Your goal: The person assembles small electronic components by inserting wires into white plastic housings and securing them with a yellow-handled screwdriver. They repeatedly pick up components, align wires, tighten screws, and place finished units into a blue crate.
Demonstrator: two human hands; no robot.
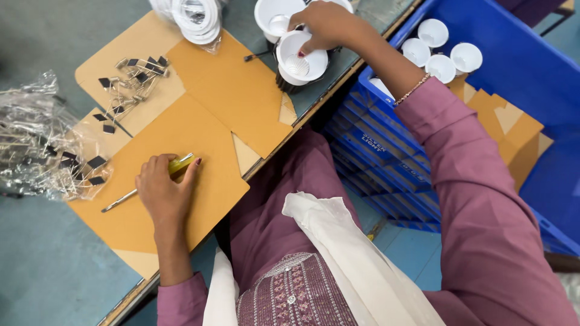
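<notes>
Left hand: the left hand (162,192) lies on the cardboard sheet (217,96), fingers curled around the yellow handle of a screwdriver (149,180) whose metal shaft sticks out past the knuckles.
Right hand: the right hand (326,25) reaches forward and pinches the rim of a white cup-shaped housing (301,59) from above, fingertips dipping inside it.
Near the right hand: another white housing (273,17) sits just beside it; more white housings (442,53) lie further right in a blue crate (519,66).
Near the left hand: small metal clips with black tabs (130,84) are scattered ahead of it, and a clear plastic bag (36,145) of the same clips lies off to its outer side.
Ahead: white rings (196,18) are stacked beyond the cardboard.
</notes>
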